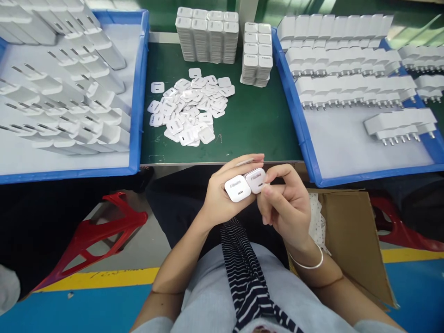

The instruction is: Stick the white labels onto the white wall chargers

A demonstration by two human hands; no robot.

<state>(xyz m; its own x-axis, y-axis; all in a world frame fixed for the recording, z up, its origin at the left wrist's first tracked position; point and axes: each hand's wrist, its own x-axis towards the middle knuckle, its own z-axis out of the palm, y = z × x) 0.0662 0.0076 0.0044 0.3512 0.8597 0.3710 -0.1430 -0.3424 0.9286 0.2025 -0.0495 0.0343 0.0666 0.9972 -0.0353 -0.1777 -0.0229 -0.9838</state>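
Note:
My left hand point(217, 199) is wrapped around two white power adapters, held side by side with their end faces toward me. The left adapter point(237, 188) shows grey "Fibaks" lettering and a small dark slot. On the right one's end, a similar white cover plate point(255, 180) sits slightly uneven, its seating unclear. My right hand point(289, 203) pinches this plate's right edge between thumb and index finger, the other fingers curled. A thin pale strip point(244, 162) shows along my left fingers; I cannot make out what it is. A pile of loose cover plates point(189, 108) lies on the green table ahead.
Stacks of cover plates point(207, 39) and a smaller group of stacks point(256, 58) stand at the back. Blue-rimmed trays point(137, 115) point(310, 152) at left and right hold rows of pronged adapters. A cardboard box point(354, 240) and a red stool point(100, 236) are below.

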